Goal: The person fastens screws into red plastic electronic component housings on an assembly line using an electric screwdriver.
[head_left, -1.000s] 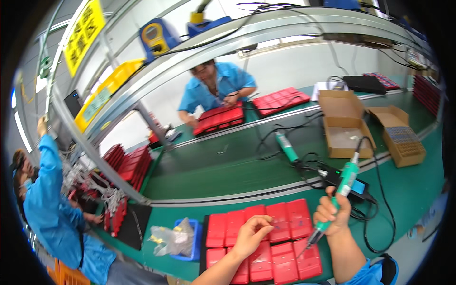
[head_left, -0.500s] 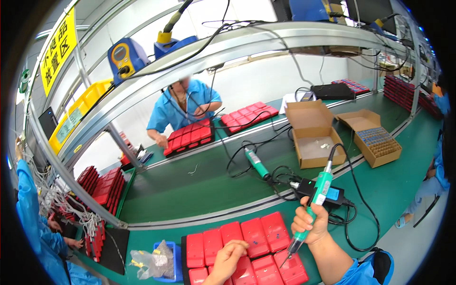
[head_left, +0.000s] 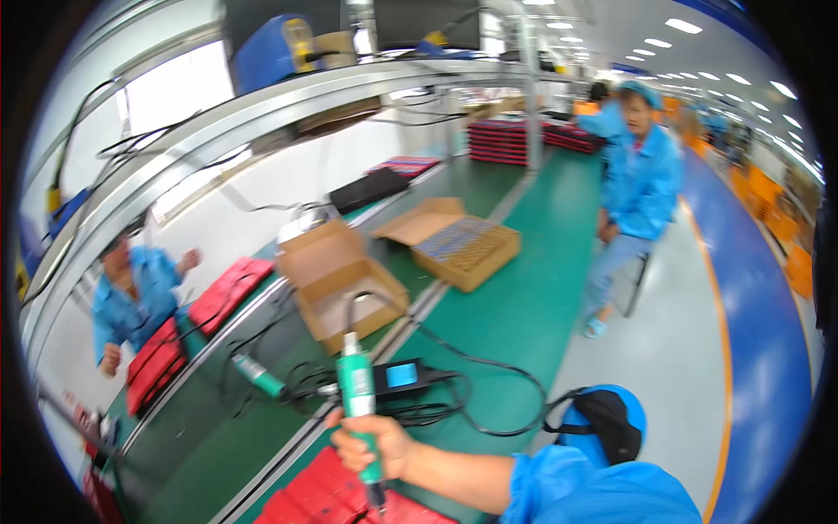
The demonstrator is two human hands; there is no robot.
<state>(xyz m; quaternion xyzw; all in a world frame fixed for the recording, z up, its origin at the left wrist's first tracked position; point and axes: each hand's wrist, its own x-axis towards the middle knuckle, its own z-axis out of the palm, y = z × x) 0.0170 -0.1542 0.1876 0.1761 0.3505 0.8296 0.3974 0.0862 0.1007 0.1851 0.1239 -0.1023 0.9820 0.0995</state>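
Note:
My right hand (head_left: 384,444) is wrapped around a green-and-silver electric screwdriver (head_left: 357,384). The tool stands nearly upright, cord end up, and its lower tip reaches down to the red plastic cases (head_left: 314,491) at the bottom edge. Blur hides whether the tip touches them. My left hand is out of view. Just behind the screwdriver sits a black control box (head_left: 401,376) with a blue label or panel and coiled black cable. A second green screwdriver (head_left: 259,376) lies on the dark green belt to the left.
An open carton (head_left: 345,301) and a partitioned carton (head_left: 471,260) stand beyond the control box. Across the belt, a co-worker (head_left: 140,293) is near red cases (head_left: 157,367). Another person (head_left: 642,175) sits at right by the bench. A metal shelf rail (head_left: 288,92) crosses above.
The view has swung to the right, bringing the aisle and seated person in. My left hand, which rested on the red cases, has left the picture. The right hand still grips the screwdriver.

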